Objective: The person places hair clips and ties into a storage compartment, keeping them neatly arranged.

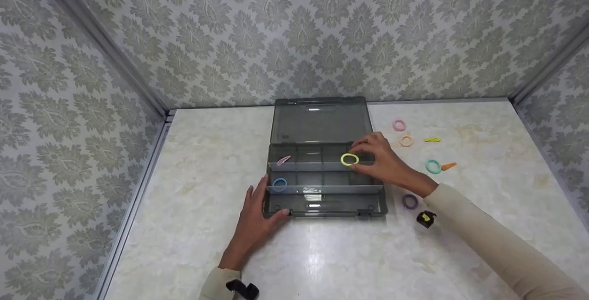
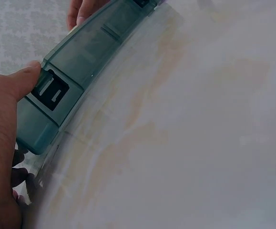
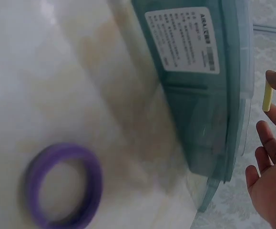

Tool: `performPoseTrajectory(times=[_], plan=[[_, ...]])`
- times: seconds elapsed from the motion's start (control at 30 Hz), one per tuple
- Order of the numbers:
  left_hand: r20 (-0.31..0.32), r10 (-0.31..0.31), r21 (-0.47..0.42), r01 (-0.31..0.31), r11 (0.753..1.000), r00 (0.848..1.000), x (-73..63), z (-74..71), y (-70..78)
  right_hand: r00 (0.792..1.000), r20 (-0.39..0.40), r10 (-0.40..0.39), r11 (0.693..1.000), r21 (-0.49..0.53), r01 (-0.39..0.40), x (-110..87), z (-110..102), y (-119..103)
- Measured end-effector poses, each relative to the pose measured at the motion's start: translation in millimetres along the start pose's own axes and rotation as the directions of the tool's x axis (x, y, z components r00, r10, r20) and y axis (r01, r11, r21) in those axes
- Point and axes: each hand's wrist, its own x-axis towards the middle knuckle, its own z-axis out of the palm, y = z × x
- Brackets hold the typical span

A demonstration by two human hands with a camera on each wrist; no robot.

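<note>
A grey see-through organizer box (image 1: 317, 202) lies with its lid (image 1: 322, 123) folded back. My left hand (image 1: 253, 217) grips its front left corner, the thumb by a dark latch (image 2: 51, 90) and the fingers along the left side. Over the right-hand compartments, my right hand (image 1: 379, 159) pinches a yellow hair tie (image 1: 342, 160) between thumb and index finger; the right wrist view shows this hair tie (image 3: 267, 98) edge-on. Inside the box, a pink hair clip (image 1: 283, 160) is in the back left compartment, and a blue hair tie (image 1: 274, 183) is in the middle left one.
Right of the box lie a pink hair tie (image 1: 394, 126), a beige one (image 1: 401, 141), a teal one (image 1: 427, 166) and a purple one (image 3: 97, 176). A yellow clip (image 1: 432, 139) and an orange clip (image 1: 448, 166) lie farther right. Patterned walls (image 1: 303, 33) border the table.
</note>
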Motion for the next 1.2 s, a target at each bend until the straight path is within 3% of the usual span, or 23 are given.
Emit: performPoseTrajectory(times=[0.23,0.73,0.97,1.2], plan=[[-0.007,0.015,0.007,-0.015,1.0,1.0,-0.4,-0.3,-0.5,0.997,0.045,-0.063,0.998,0.016,0.062,16.6,12.4,-11.6],[-0.014,0.03,0.005,-0.03,1.0,0.999,0.2,-1.0,-0.3,0.968,0.235,-0.086,0.996,0.015,0.084,46.3,32.0,-29.0],[0.003,-0.017,-0.015,0.017,1.0,1.0,-1.2,-0.1,2.0,0.955,0.261,-0.141,0.985,-0.061,0.162,58.6,42.8,-34.3],[0.001,-0.024,-0.015,0.024,1.0,1.0,-1.1,-1.4,2.2,0.944,0.289,-0.161,0.982,-0.045,0.181,68.8,49.9,-39.7]])
